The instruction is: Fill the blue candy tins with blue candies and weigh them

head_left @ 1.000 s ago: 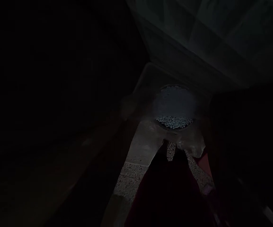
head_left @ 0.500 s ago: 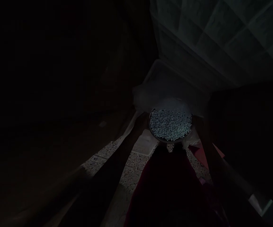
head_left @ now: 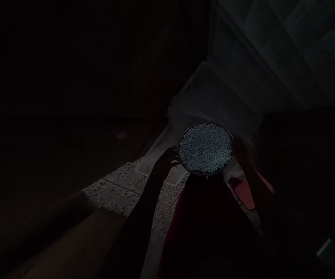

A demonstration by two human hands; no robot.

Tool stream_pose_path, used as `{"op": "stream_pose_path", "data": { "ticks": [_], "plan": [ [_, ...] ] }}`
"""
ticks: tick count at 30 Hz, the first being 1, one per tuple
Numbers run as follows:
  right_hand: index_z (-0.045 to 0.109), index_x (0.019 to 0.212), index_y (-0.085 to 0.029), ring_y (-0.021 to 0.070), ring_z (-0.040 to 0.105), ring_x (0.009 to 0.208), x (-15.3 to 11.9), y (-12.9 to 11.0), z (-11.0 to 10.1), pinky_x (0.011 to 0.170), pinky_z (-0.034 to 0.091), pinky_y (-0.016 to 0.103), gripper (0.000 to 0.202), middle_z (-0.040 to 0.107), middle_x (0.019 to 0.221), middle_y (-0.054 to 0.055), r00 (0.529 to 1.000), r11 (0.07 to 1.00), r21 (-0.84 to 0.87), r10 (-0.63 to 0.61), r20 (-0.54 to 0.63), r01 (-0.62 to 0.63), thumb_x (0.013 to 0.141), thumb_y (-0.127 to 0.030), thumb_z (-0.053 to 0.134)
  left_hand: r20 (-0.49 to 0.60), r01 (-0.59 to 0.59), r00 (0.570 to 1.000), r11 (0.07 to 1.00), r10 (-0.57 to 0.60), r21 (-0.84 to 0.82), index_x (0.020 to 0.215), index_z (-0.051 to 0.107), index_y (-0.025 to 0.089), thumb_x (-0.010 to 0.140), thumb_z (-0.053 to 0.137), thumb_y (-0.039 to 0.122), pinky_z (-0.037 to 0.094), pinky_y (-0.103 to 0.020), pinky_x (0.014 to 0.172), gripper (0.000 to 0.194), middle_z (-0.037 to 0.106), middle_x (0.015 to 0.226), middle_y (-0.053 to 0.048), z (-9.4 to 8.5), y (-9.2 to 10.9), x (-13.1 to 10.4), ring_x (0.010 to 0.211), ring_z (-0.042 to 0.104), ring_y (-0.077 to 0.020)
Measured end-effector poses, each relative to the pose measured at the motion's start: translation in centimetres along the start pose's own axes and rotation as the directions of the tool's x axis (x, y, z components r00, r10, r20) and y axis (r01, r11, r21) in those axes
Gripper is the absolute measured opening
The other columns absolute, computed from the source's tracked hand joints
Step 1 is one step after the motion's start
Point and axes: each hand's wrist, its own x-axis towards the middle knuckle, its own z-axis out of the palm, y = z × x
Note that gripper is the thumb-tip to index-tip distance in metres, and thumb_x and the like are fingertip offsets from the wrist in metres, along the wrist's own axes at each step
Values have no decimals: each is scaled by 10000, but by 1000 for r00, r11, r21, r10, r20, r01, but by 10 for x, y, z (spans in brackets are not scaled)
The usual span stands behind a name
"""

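Note:
The view is very dark. A round dark-rimmed bowl [head_left: 205, 148] full of small pale pellets is held level at the centre. My left hand [head_left: 167, 161] grips its left side, with the fingers at the rim. On the right side, my right hand [head_left: 239, 150] holds the rim; its fingers are hard to make out in the shadow. Behind and below the bowl lies a translucent plastic sheet or bag [head_left: 189, 104] in a pale shallow container.
Speckled floor tiles [head_left: 115, 190] show at the lower left. A red flat object [head_left: 244, 193] lies on the floor right of my legs. A pale panelled surface [head_left: 272, 50] rises at the upper right. Something pale [head_left: 334, 255] is at the lower right.
The bowl has come clear of the plastic that covered its far edge, so its whole round top shows. My left hand's fingers are now visible beside the rim.

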Motion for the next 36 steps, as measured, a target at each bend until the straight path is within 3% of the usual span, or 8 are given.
{"op": "stream_pose_path", "data": {
  "ticks": [5, 10, 13, 18, 22, 28, 32, 36],
  "plan": [
    [727, 1358, -242, 298, 725, 1277, -11, -9, -3, 1104, 547, 450, 444, 799, 1266, 142, 997, 996, 39, 80, 14, -80, 1132, -376, 369, -133, -40, 990, 997, 47, 60, 919, 580, 240, 590, 861, 561, 532, -227, 590, 539, 544, 642, 83, 15, -8, -11, 607, 533, -118],
    [733, 1056, -230, 243, 731, 969, -56, -30, -29, 873, 529, 338, 309, 780, 1025, 87, 993, 990, 93, 99, 70, -105, 1101, -297, 435, -207, -16, 978, 995, 38, 103, 908, 611, 228, 561, 857, 597, 548, -250, 577, 563, 590, 679, 63, 2, -2, -86, 611, 559, -126],
    [715, 1296, -203, 219, 703, 842, -84, -52, -61, 744, 469, 297, 331, 732, 877, 35, 993, 982, 162, 87, 78, -99, 1104, -338, 481, -251, -1, 967, 992, 32, 124, 925, 622, 227, 586, 851, 612, 567, -269, 572, 561, 615, 711, 49, -10, 7, -144, 621, 584, -140],
    [271, 1802, -209, 186, 597, 695, -78, -104, -106, 661, 363, 274, 857, 611, 718, -67, 991, 947, 321, -65, 120, 23, 1022, -249, 624, -309, -12, 951, 999, 27, 52, 986, 621, 230, 629, 870, 619, 629, -304, 634, 584, 660, 806, 30, -16, 7, -201, 714, 638, -165],
    [133, 1842, -207, 182, 550, 662, -31, -143, -103, 645, 331, 277, 1022, 552, 665, -96, 968, 945, 320, -145, 203, 74, 987, -197, 692, -388, -62, 921, 997, 42, -37, 980, 586, 234, 610, 889, 595, 633, -310, 652, 599, 654, 819, 31, -18, -5, -193, 738, 646, -168],
    [125, 1844, -194, 197, 578, 677, 27, -168, -60, 659, 365, 291, 974, 596, 659, -79, 952, 941, 279, -249, 178, 194, 1051, -315, 678, -441, -88, 896, 992, 39, -91, 973, 579, 238, 648, 845, 568, 632, -312, 689, 534, 653, 850, 24, -33, -15, -153, 785, 650, -171],
    [312, 1783, -132, 214, 646, 767, 48, -176, -45, 732, 428, 304, 823, 651, 748, -40, 948, 938, 238, -289, 135, 253, 1069, -336, 667, -411, -133, 908, 986, 80, -103, 1008, 586, 245, 695, 826, 540, 634, -311, 720, 492, 669, 925, 9, -42, -9, -139, 852, 679, -184],
    [627, 1503, -98, 253, 713, 996, 55, -186, -39, 876, 490, 324, 475, 770, 1068, 97, 957, 951, 169, -277, 89, 260, 1087, -326, 643, -386, -130, 919, 985, 77, -114, 980, 574, 241, 682, 850, 505, 647, -323, 717, 485, 660, 910, 12, -49, -1, -131, 832, 673, -180]
  ]
}}
